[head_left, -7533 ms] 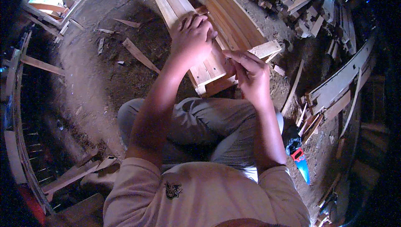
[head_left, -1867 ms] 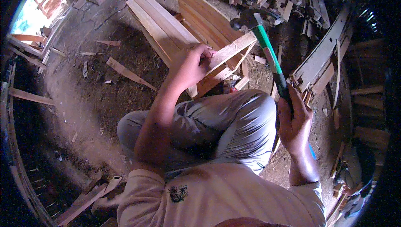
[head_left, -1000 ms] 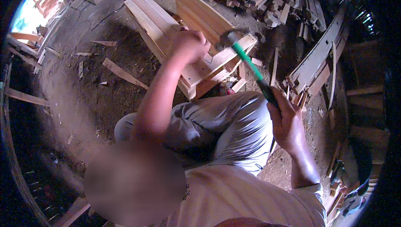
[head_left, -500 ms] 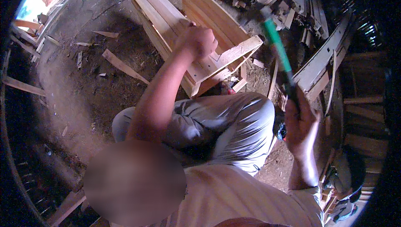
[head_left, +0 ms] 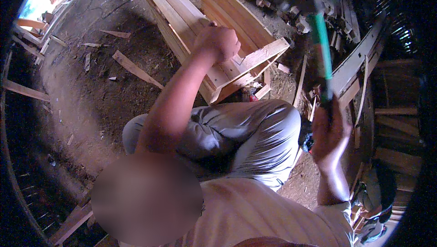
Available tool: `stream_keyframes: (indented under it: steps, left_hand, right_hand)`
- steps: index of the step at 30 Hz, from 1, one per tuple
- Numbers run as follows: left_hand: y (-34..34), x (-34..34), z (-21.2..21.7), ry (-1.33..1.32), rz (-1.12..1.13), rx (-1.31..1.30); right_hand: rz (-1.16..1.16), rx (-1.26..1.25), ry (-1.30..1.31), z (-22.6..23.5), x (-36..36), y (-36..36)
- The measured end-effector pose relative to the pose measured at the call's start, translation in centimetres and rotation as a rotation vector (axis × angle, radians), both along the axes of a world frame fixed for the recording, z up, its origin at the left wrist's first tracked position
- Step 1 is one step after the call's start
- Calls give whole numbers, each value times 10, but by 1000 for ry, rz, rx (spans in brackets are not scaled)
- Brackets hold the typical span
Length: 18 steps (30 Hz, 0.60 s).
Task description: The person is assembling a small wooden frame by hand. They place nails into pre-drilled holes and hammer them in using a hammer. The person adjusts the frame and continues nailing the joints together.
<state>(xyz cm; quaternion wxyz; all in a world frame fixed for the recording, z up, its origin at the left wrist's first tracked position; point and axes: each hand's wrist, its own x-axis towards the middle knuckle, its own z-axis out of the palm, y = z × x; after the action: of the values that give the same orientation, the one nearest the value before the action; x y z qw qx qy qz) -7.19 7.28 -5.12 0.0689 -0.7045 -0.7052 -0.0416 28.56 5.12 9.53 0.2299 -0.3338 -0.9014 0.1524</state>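
Green-shafted hammer (blurred), gripped in right hand, pale slatted box.

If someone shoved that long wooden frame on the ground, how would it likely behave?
The wooden frame would probably stay stiff, since it is built of long boards with a crosspiece at its near end. It looks unlikely to roll, being flat-sided and angular. It may drag rather than glide, because the dirt floor looks rough.
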Motion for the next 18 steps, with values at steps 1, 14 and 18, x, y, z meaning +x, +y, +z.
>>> stream_keyframes:
  steps: [1,14,18]
  left_hand:
    - [-1,-1,-5,-109,60,56]
    - [-1,8,2,-305,271,62]
    - [0,8,15,-355,272,-58]
  right_hand:
    - [98,24,-118,-2,-1,0]
    - [111,-9,-218,-7,0,-2]
    - [-70,-104,81,4,2,-8]
